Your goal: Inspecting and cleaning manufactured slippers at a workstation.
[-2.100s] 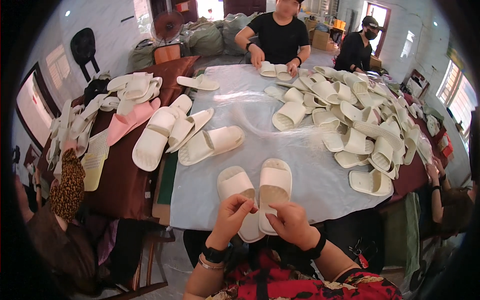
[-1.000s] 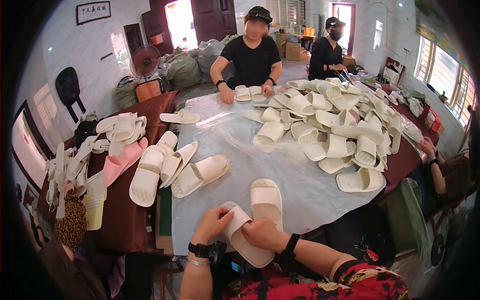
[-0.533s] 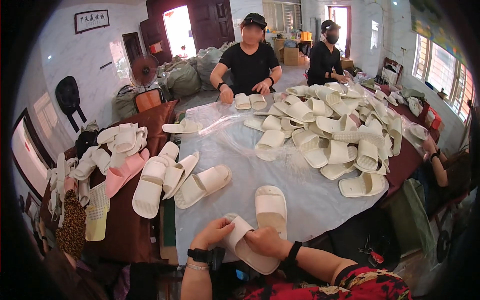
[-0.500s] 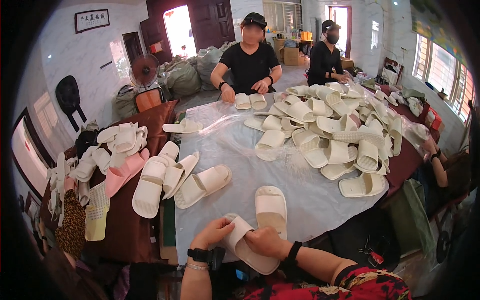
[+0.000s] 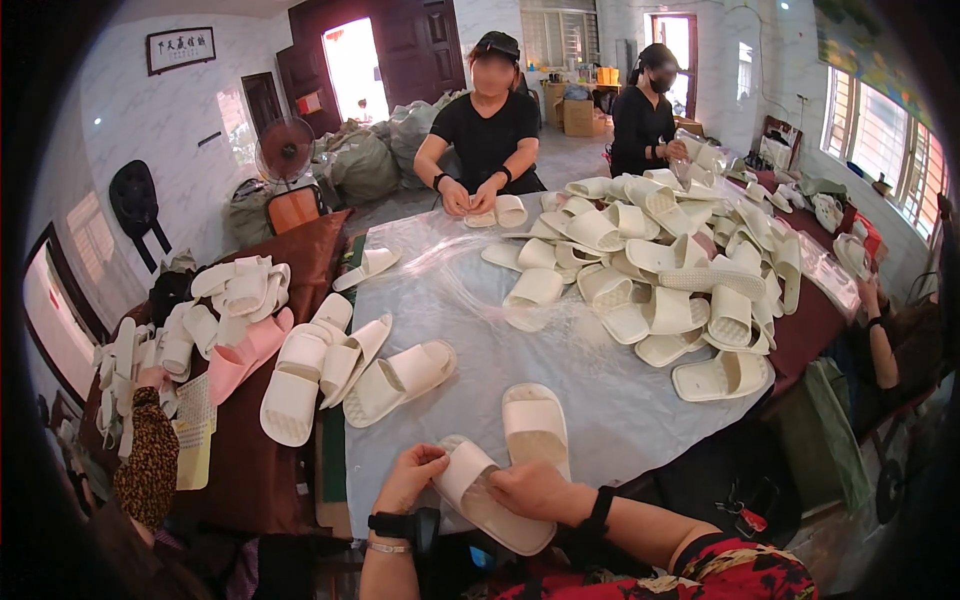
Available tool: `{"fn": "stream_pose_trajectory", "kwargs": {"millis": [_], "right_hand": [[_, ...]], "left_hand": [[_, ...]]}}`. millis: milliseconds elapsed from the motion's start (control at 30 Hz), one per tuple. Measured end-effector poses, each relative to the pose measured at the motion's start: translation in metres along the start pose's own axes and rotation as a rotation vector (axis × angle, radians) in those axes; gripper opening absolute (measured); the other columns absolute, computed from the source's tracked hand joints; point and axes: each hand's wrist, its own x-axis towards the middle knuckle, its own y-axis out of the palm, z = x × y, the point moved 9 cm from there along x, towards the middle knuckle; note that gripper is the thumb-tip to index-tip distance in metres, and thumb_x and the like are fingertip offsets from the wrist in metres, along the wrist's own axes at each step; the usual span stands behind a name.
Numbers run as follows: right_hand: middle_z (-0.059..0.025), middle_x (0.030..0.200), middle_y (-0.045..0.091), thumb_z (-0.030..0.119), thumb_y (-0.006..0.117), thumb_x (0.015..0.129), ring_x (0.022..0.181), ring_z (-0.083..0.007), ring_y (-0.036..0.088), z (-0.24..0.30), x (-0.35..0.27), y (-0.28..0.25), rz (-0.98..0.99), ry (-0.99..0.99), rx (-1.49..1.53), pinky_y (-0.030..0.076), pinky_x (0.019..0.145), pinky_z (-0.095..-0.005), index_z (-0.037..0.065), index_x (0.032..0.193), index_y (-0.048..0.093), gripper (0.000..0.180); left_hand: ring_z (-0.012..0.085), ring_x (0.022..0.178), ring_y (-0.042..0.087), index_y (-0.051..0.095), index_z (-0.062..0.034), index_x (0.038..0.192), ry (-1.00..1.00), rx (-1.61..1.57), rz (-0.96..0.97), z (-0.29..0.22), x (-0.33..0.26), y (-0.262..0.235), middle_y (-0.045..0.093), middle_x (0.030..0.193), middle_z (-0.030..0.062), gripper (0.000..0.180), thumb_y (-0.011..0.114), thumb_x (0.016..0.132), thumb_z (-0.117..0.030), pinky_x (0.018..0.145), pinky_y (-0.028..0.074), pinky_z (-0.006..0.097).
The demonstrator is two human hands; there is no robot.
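Close to the front edge, my right hand [image 5: 530, 491] grips a cream slide slipper [image 5: 500, 520], its fingers tucked in at the opening under the strap. The slipper lies tilted, its sole end toward me. My left hand [image 5: 408, 480] is just beside the strap's left side, thumb and fingertips pinched together; whatever is between them is too small to make out. A second cream slipper [image 5: 533, 412] lies just beyond my right hand, partly covered by it.
Several cream slippers [image 5: 403, 380] lie to the left, near a pink slipper [image 5: 250, 352]. A large slipper heap [image 5: 660, 250] covers the right side of the plastic-covered table [image 5: 430, 300]. Across it a co-worker's hands [image 5: 470, 195] handle slippers; other people work at both sides.
My left hand has come off the strap into a pinch beside it. The co-worker opposite has brought both hands together at a slipper; the masked one has raised a slipper.
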Motion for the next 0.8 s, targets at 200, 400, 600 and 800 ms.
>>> {"fn": "stream_pose_trajectory", "kwargs": {"millis": [200, 400, 600, 800], "right_hand": [[-0.0184, 0.068, 0.062, 0.027, 0.057, 0.086, 0.061, -0.0362, 0.063, -0.04, -0.021, -0.032, -0.072, 0.153, -0.092, 0.05, 0.055, -0.0477, 0.007, 0.074, 0.061, 0.024], [-0.0181, 0.073, 0.065, 0.028, 0.056, 0.088, 0.066, -0.0375, 0.064, -0.072, -0.019, -0.033, 0.118, 0.41, -0.207, 0.051, 0.059, -0.0492, 0.008, 0.095, 0.06, 0.022], [-0.0201, 0.077, 0.066, 0.023, 0.05, 0.089, 0.069, -0.0377, 0.065, -0.039, 0.013, -0.011, 0.31, 0.227, -0.162, 0.051, 0.06, -0.05, 0.01, 0.11, 0.056, 0.025], [-0.02, 0.081, 0.066, 0.02, 0.049, 0.088, 0.072, -0.0394, 0.065, -0.024, 0.026, 0.026, 0.485, 0.04, -0.088, 0.051, 0.065, -0.0501, 0.015, 0.123, 0.056, 0.036]], "left_hand": [[0.0066, 0.066, 0.055, 0.063, -0.0044, 0.095, 0.1, -0.139, -0.165, 0.004, -0.004, -0.011, 0.063, 0.08, -0.0006, 0.017, 0.07, 0.084, -0.016, 0.056, 0.039, 0.019], [0.0097, 0.073, 0.061, 0.06, -0.0015, 0.098, 0.302, -0.37, -0.396, 0.002, -0.01, -0.028, 0.065, 0.082, 0.0032, 0.014, 0.065, 0.086, -0.007, 0.062, 0.046, 0.021], [0.0112, 0.078, 0.061, 0.057, -0.0023, 0.102, 0.399, -0.472, -0.543, -0.003, -0.007, -0.038, 0.063, 0.09, 0.0038, 0.019, 0.065, 0.086, -0.007, 0.067, 0.046, 0.022], [0.0078, 0.076, 0.057, 0.058, -0.0018, 0.1, 0.622, -0.451, -0.645, -0.035, -0.008, -0.041, 0.061, 0.088, 0.0028, 0.018, 0.066, 0.084, -0.001, 0.07, 0.048, 0.022]]}}
